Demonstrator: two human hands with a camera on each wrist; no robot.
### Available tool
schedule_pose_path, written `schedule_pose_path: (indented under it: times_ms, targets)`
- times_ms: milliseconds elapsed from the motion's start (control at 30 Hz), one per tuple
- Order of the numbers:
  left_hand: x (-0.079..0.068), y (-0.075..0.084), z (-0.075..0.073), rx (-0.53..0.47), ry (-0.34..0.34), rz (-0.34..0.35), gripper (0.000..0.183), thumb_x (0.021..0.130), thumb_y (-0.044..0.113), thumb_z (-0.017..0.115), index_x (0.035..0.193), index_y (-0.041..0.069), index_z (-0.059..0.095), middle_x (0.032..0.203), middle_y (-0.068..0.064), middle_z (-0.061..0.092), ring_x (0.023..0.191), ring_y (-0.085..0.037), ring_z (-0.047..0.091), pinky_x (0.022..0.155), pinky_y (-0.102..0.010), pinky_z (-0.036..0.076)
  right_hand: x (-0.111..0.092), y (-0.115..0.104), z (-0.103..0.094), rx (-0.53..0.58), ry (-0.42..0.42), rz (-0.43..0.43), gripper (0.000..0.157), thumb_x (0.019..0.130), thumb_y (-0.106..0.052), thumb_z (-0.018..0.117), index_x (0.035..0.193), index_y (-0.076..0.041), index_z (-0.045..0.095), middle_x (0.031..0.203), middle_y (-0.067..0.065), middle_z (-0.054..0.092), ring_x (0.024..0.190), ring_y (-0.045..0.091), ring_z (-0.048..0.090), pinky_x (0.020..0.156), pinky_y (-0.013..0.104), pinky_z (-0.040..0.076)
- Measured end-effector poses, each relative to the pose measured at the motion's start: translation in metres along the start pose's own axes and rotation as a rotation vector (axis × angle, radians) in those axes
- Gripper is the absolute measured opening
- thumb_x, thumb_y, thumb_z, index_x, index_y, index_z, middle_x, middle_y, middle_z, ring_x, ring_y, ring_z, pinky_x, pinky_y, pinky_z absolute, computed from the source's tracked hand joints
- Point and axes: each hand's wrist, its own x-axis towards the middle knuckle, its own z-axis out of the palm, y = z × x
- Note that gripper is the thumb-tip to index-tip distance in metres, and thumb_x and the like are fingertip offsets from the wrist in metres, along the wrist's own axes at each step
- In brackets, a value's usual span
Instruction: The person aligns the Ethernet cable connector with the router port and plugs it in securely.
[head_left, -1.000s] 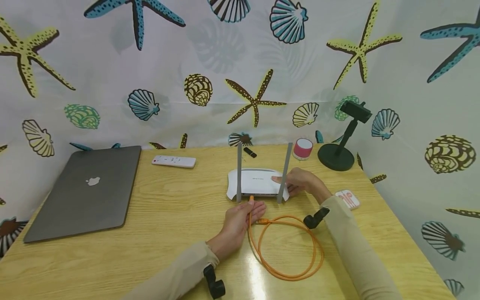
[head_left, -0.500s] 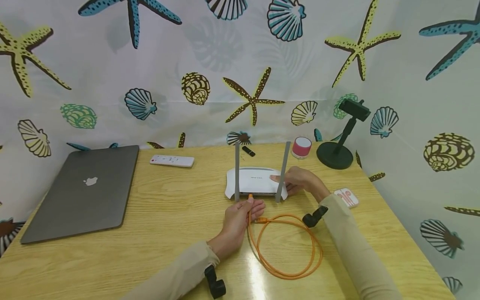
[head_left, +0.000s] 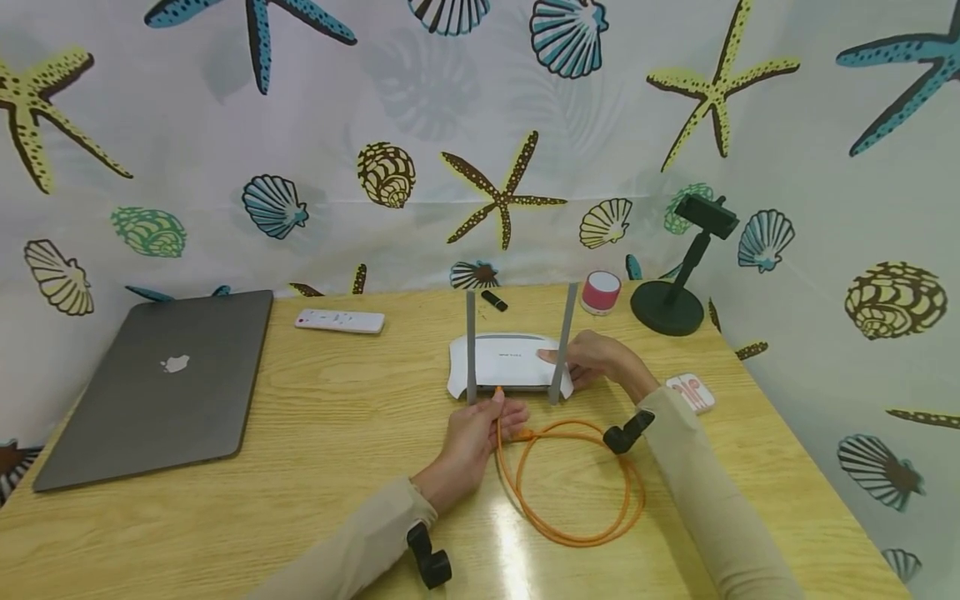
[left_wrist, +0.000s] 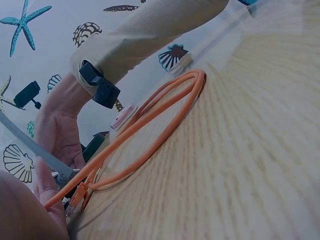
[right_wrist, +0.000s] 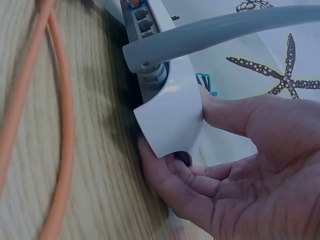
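Note:
A white router (head_left: 510,358) with two grey antennas lies on the wooden table, its row of ports facing me. My left hand (head_left: 468,446) pinches one end of an orange network cable (head_left: 577,543) between thumb and fingers, right at the ports. In the right wrist view, orange shows at a port (right_wrist: 134,4) beside several unfilled ones. My right hand (head_left: 600,362) grips the router's right end, thumb on top and fingers underneath. The cable's other plug (left_wrist: 80,194) lies close to my left fingers, and the rest of the cable is coiled on the table.
A closed grey laptop (head_left: 161,383) lies on the left, with a white remote (head_left: 340,321) beyond it. Behind the router are a black USB stick (head_left: 494,301) and a pink-and-white round object (head_left: 601,292). Rightward stand a black stand (head_left: 667,308) and a small white box (head_left: 691,392).
The coiled cable has shifted slightly toward the router, its loose plug now nearer my left fingers. Both hands keep their holds while the head view drifts a little.

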Motion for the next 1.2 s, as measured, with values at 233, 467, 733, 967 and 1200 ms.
schedule_pose_path:
  times_ms: [233, 467, 733, 967, 1200]
  targets:
    - [0.003, 0.003, 0.001, 0.080, 0.000, -0.053, 0.041, 0.105, 0.027, 0.046, 0.120, -0.010, 0.059, 0.096, -0.011, 0.073, 0.076, -0.009, 0.070, 0.068, -0.021, 0.057, -0.001, -0.002, -0.002, -0.008, 0.006, -0.012, 0.045, 0.093, -0.046, 0.063, 0.095, -0.001, 0.065, 0.086, 0.008, 0.069, 0.075, 0.013, 0.066, 0.073, 0.028, 0.059]
    - [0.005, 0.005, 0.001, 0.105, -0.060, -0.065, 0.039, 0.107, 0.021, 0.038, 0.118, -0.014, 0.055, 0.077, 0.001, 0.056, 0.065, -0.005, 0.048, 0.056, -0.016, 0.041, 0.000, 0.000, -0.002, -0.001, 0.006, -0.009, 0.043, 0.093, -0.046, 0.064, 0.089, -0.003, 0.065, 0.079, 0.006, 0.068, 0.071, 0.014, 0.066, 0.072, 0.029, 0.059]
    - [0.002, 0.006, 0.001, 0.191, -0.054, 0.016, 0.037, 0.107, 0.015, 0.037, 0.116, -0.016, 0.055, 0.074, 0.003, 0.054, 0.061, -0.004, 0.045, 0.051, -0.016, 0.039, 0.000, 0.001, -0.003, -0.005, -0.031, -0.083, 0.041, 0.097, -0.041, 0.059, 0.085, -0.003, 0.064, 0.069, 0.001, 0.068, 0.065, 0.010, 0.063, 0.065, 0.026, 0.057]
    - [0.005, 0.002, 0.003, 0.163, -0.004, 0.047, 0.033, 0.105, 0.010, 0.039, 0.109, -0.017, 0.056, 0.067, 0.003, 0.051, 0.054, -0.004, 0.040, 0.047, -0.016, 0.033, 0.000, 0.003, -0.004, -0.022, -0.042, -0.126, 0.041, 0.096, -0.041, 0.061, 0.089, -0.001, 0.068, 0.074, 0.004, 0.072, 0.069, 0.014, 0.068, 0.071, 0.031, 0.060]
    - [0.001, -0.005, 0.007, 0.161, 0.045, 0.065, 0.031, 0.105, 0.009, 0.040, 0.103, -0.016, 0.057, 0.064, 0.003, 0.052, 0.050, -0.003, 0.036, 0.045, -0.016, 0.031, 0.002, 0.011, -0.001, -0.001, -0.064, -0.117, 0.039, 0.096, -0.038, 0.061, 0.087, -0.001, 0.067, 0.072, 0.003, 0.069, 0.067, 0.012, 0.065, 0.067, 0.027, 0.058]
